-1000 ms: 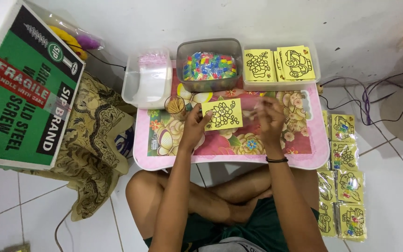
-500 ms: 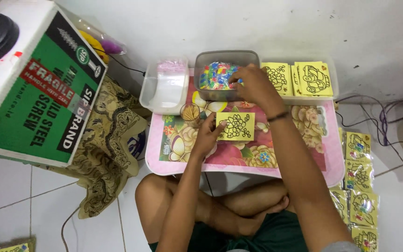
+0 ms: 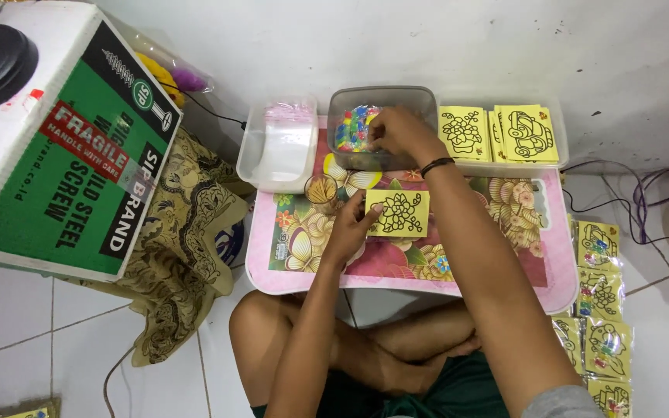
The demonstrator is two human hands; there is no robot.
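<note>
You sit on a white tiled floor against a white wall. A small pink floral table stands before you; a patterned cloth lies crumpled left, cables trail right.

A small pink lap table with a floral top stands on the white tiled floor. On it lie a yellow outline card, a clear tub of coloured pieces, a clear tray of plastic bags and a tray of yellow cards. Packaged cards lie on the floor beside it.
</note>
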